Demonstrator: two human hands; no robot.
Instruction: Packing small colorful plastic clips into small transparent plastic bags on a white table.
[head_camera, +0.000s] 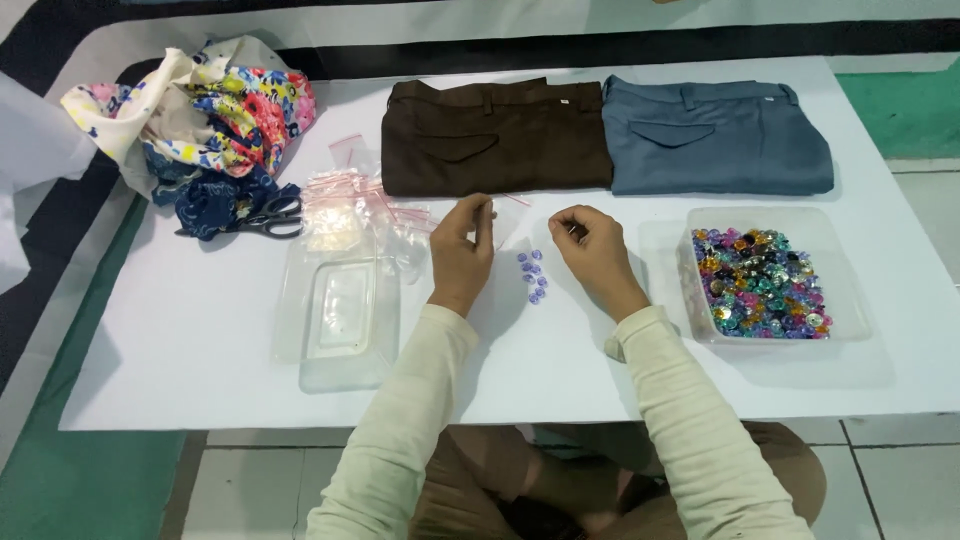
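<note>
My left hand pinches a small clear plastic bag by its edge, just above the white table. My right hand is beside it with the fingertips curled together; what they hold is too small to tell. Between my hands lies a little cluster of pale purple beads on the table.
A clear tub of multicoloured beads stands at the right. An empty clear container and a pile of small zip bags lie at the left, with scissors and floral cloth. Folded brown trousers and blue trousers lie at the back.
</note>
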